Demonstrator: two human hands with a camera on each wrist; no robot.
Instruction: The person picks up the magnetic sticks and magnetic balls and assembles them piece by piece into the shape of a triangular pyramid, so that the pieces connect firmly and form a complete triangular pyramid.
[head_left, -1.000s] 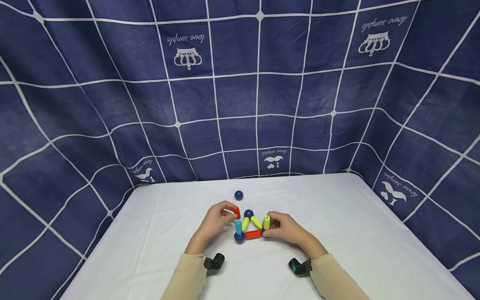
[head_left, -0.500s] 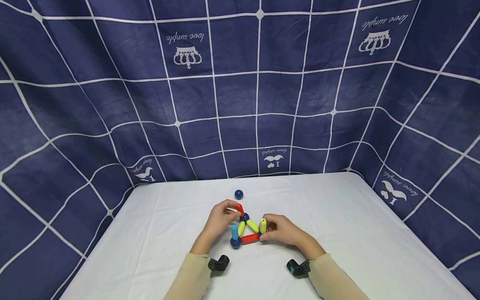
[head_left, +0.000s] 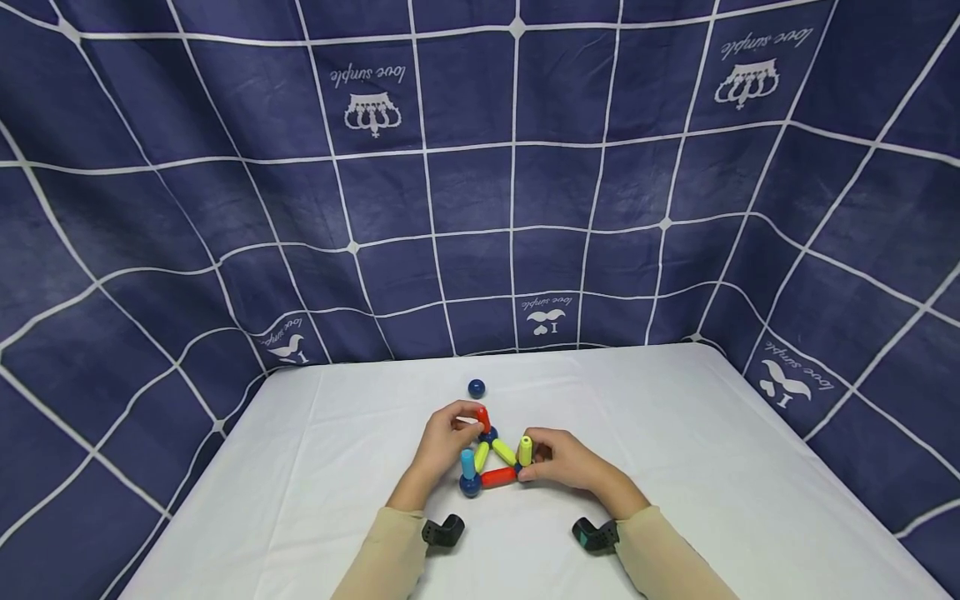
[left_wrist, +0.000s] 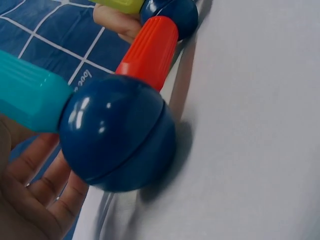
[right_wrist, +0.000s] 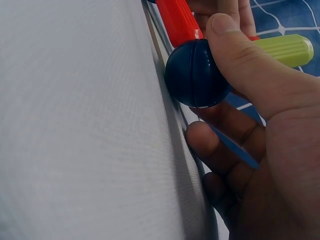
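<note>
A triangle of magnetic-looking rods and dark blue balls lies on the white table. My left hand (head_left: 442, 439) pinches a red rod (head_left: 483, 418) that stands on the back ball (head_left: 490, 436). With thumb and fingers my right hand (head_left: 566, 460) grips the right corner ball (right_wrist: 195, 75), from which a yellow-green rod (head_left: 526, 451) rises. On the left corner ball (head_left: 470, 486) stands a light blue rod (head_left: 468, 463). Another red rod (head_left: 498, 477) forms the front side, and yellow-green rods (head_left: 504, 452) form the other two sides.
One loose dark blue ball (head_left: 476, 387) lies behind the triangle on the white tablecloth (head_left: 360, 400). A dark blue checked curtain (head_left: 465, 200) surrounds the back and sides. Each wrist wears a black camera (head_left: 444, 531).
My left hand has brought the red rod rightward onto the back ball, where it now stands upright. The triangle has shifted slightly left and toward me, with my right hand still gripping its right corner.
</note>
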